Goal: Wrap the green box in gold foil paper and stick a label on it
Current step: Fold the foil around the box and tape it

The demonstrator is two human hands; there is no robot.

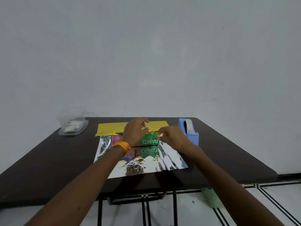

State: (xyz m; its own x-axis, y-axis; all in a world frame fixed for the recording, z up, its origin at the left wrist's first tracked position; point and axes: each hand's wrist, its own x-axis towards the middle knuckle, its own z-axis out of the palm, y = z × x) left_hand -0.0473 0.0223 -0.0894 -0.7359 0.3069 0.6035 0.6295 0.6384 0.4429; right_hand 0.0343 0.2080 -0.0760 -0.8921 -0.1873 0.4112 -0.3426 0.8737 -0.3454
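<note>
On the foil sheet, mid-table: green box (149, 141), lying flat, long axis running left to right across the table. White lettering on the near face reads upside down from the person's side and is mirrored in the foil below it.

Foil paper (146, 163) lies silver side up, creased. Its far edge is turned over as a gold flap (112, 127) just behind the box.

Left hand (135, 132) is over the box's left part, fingers bent toward the flap; cannot tell whether it grips anything. Orange bracelet (122, 145) on that wrist.

Right hand (171, 136) is at the box's right end, thumb and fingertips pinching a small glossy scrap (160, 135), too small to identify.

Blue tape dispenser (189, 131) stands just right of the right hand. Clear plastic container (73, 126) with white contents sits at the far left corner of the dark table (219, 152), well apart from the foil.
</note>
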